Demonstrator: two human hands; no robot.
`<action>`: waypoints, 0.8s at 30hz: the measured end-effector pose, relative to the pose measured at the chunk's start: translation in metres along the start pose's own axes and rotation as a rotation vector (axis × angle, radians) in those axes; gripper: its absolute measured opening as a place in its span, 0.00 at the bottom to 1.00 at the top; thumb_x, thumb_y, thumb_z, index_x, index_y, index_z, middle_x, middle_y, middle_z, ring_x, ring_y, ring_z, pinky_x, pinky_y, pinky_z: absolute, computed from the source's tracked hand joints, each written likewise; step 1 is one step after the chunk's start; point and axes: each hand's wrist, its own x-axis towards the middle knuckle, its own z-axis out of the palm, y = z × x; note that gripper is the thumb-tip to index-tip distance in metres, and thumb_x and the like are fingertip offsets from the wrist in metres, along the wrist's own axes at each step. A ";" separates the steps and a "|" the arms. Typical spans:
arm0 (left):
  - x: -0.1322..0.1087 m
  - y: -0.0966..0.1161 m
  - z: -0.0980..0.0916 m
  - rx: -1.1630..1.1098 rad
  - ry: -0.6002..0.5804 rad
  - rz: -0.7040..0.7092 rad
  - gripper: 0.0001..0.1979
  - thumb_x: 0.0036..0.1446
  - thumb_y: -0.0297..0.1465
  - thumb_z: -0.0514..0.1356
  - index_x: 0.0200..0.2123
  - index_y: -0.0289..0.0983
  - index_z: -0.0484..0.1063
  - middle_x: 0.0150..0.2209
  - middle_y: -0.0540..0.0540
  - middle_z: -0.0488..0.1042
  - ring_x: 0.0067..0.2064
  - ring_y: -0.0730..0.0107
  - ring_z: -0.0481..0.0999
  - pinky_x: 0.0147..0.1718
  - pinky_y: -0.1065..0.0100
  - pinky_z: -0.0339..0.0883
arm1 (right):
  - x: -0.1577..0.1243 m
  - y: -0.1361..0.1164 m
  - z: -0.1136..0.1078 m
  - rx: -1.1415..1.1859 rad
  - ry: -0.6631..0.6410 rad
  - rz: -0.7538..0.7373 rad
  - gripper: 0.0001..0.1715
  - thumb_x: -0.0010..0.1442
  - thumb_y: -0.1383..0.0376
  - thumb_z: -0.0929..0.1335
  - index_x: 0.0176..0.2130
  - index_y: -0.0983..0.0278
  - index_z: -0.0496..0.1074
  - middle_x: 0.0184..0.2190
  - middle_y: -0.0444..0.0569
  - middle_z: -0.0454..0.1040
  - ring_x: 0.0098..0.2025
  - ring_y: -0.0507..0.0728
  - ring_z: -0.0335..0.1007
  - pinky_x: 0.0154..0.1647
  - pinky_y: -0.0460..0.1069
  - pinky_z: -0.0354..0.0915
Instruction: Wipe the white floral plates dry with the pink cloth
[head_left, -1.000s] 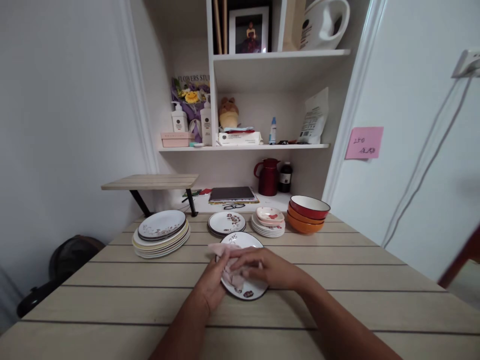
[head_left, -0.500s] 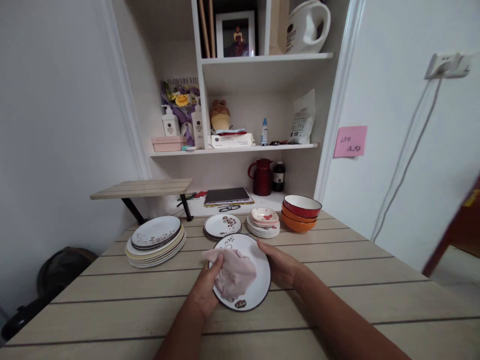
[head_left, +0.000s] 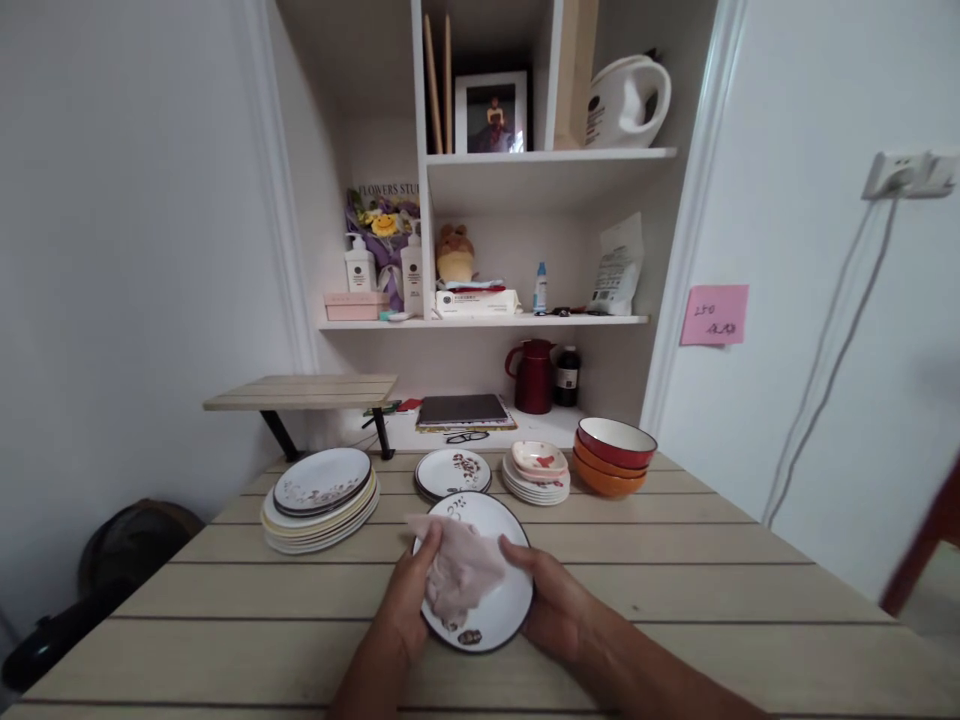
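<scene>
In front of me a white plate (head_left: 501, 608) with a dark rim and brown flower prints is held tilted over the table, between both hands. My left hand (head_left: 407, 598) closes on its left edge, with the thumb pressing a crumpled pale pink cloth (head_left: 463, 578) against the plate's face. On the right edge, my right hand (head_left: 559, 608) grips the plate with its thumb on top; its fingers are mostly hidden underneath. Just behind lies a short stack of similar flowered plates (head_left: 452, 472).
A taller plate stack (head_left: 321, 500) stands at left, by a small raised wooden stand (head_left: 300, 392). Small dishes (head_left: 538, 470) and stacked red and orange bowls (head_left: 613, 460) are at back right. Behind them are glasses (head_left: 466, 437), a laptop (head_left: 463, 410) and a red jug (head_left: 533, 376).
My right hand has slid lower along the plate's edge, and its thumb now reaches further over the face. The cloth has shifted slightly. The whole view has tilted upward.
</scene>
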 end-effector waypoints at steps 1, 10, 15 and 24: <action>0.001 -0.001 0.000 0.008 -0.004 -0.004 0.21 0.49 0.40 0.65 0.43 0.31 0.73 0.35 0.36 0.80 0.38 0.57 0.80 0.40 0.59 0.74 | -0.002 0.003 0.000 0.018 0.001 -0.001 0.33 0.53 0.59 0.69 0.54 0.75 0.66 0.46 0.63 0.76 0.52 0.64 0.70 0.58 0.57 0.57; 0.014 0.001 -0.010 0.171 0.154 0.222 0.31 0.48 0.44 0.65 0.54 0.42 0.62 0.47 0.43 0.75 0.45 0.64 0.77 0.47 0.61 0.69 | -0.009 0.011 -0.002 0.149 -0.064 -0.079 0.28 0.57 0.59 0.66 0.52 0.76 0.68 0.46 0.63 0.76 0.52 0.63 0.70 0.59 0.57 0.57; 0.020 0.006 -0.019 0.682 0.389 0.583 0.33 0.52 0.45 0.60 0.58 0.37 0.59 0.57 0.36 0.60 0.51 0.62 0.71 0.53 0.59 0.63 | -0.008 0.008 0.001 0.160 -0.032 -0.084 0.30 0.57 0.56 0.66 0.53 0.74 0.68 0.45 0.62 0.76 0.52 0.64 0.70 0.59 0.59 0.57; -0.014 0.031 -0.004 1.299 0.459 1.262 0.16 0.62 0.35 0.49 0.45 0.37 0.71 0.49 0.40 0.67 0.54 0.59 0.67 0.57 0.54 0.60 | -0.004 0.008 0.002 0.191 0.060 -0.160 0.32 0.54 0.55 0.68 0.53 0.73 0.66 0.44 0.60 0.77 0.50 0.64 0.71 0.56 0.58 0.61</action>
